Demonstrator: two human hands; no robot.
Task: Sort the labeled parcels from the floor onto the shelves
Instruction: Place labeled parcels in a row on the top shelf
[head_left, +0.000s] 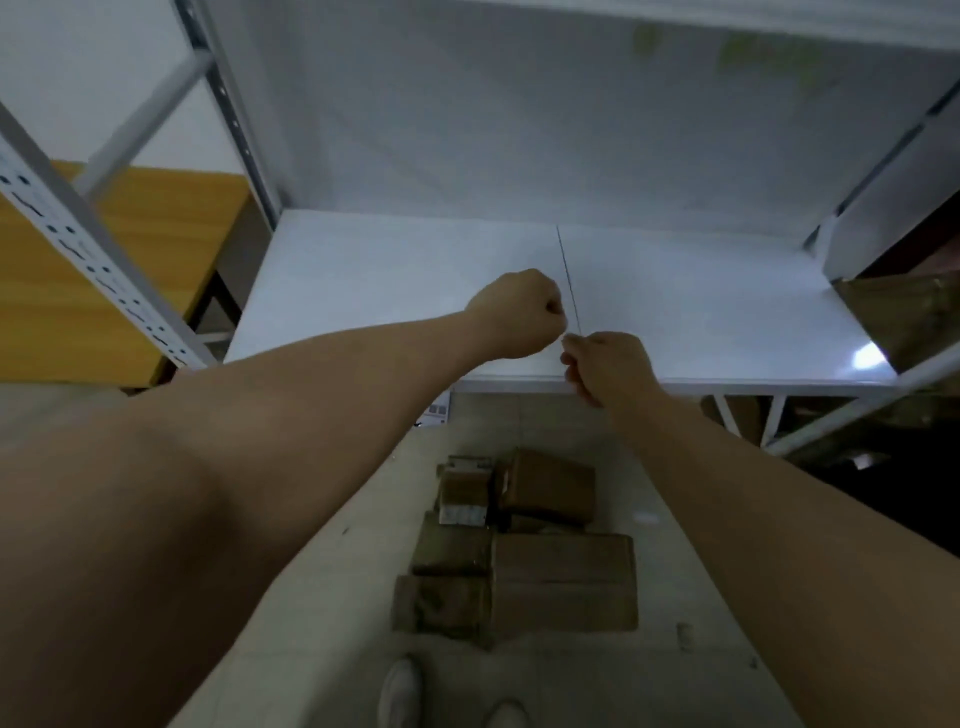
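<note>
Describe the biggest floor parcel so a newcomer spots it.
In front of the white shelf, brown parcels cluster on the floor. The largest parcel sits at the cluster's right, toward the camera. It is broad and flat, far wider than the small boxes beside it.

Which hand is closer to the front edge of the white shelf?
Right. The right hand crosses the front edge of the white shelf; the left hand, a fist, is farther back, above the shelf top.
</note>
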